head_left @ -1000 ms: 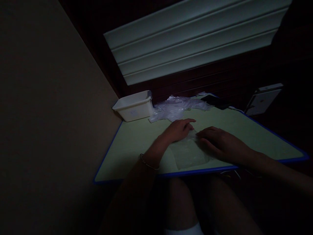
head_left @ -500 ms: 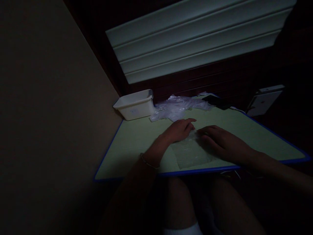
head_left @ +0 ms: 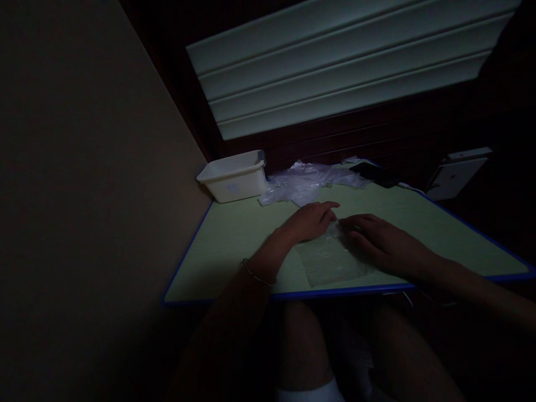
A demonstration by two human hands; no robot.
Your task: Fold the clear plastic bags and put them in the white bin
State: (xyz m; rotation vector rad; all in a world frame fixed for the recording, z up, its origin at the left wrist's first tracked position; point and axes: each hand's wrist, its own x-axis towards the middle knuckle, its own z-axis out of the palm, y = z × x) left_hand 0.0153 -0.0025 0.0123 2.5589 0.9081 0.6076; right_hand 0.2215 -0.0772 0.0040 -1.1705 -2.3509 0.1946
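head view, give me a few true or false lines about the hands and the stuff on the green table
1. Both hands, left hand and right hand, rest on a flat clear plastic bag. True.
2. The white rectangular plastic tub stands at the table's near edge. False: it stands at the far left corner.
3. A crumpled heap of clear plastic lies right of the tub. True.
4. The green table with blue edging is bare wood. False: its top is green.
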